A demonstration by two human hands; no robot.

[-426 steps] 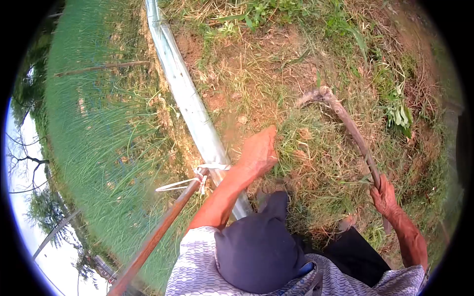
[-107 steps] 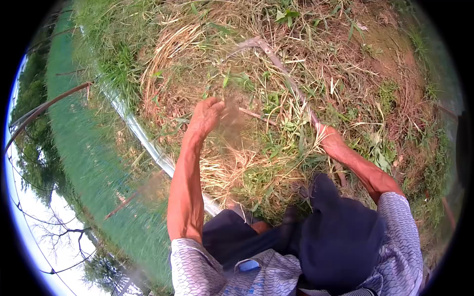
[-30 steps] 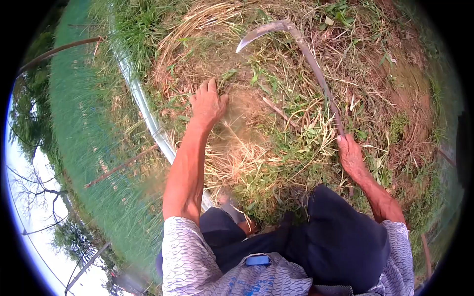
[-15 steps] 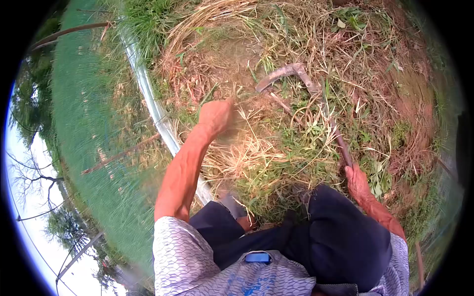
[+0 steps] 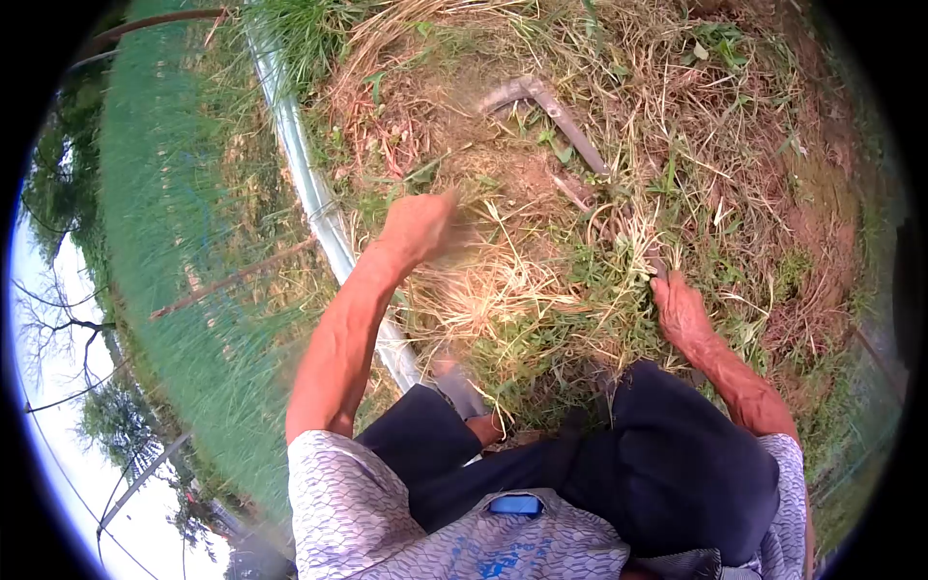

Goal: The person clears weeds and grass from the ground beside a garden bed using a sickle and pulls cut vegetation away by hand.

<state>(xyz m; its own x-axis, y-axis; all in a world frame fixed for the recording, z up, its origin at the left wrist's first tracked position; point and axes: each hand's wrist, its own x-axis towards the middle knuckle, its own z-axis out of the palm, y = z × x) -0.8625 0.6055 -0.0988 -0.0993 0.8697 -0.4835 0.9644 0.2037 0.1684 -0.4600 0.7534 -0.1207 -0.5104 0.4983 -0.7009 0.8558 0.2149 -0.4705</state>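
My right hand (image 5: 682,307) is closed around the handle of a sickle (image 5: 572,133). Its worn metal head bends sharply and points left over the ground, while loose grass covers part of the handle. My left hand (image 5: 418,228) is a closed fist, back side up, low over the soil to the left of the tool. Blurred straw-coloured strands show at its fingers, which are mostly hidden. Just below that fist lies a heap of dry straw (image 5: 488,298), mixed with green weeds (image 5: 536,362) nearer my legs.
A pale plastic-like strip (image 5: 311,208) runs along the left, with green netting or dense green growth (image 5: 155,193) beyond it. A thin stick (image 5: 232,278) crosses there. Cut dry grass (image 5: 667,106) covers reddish soil on the right. My bent knees (image 5: 691,454) are close below.
The sickle head has moved up and slightly left in view. My right hand has shifted up and left with the handle. My left fist stays near the same spot, slightly lower.
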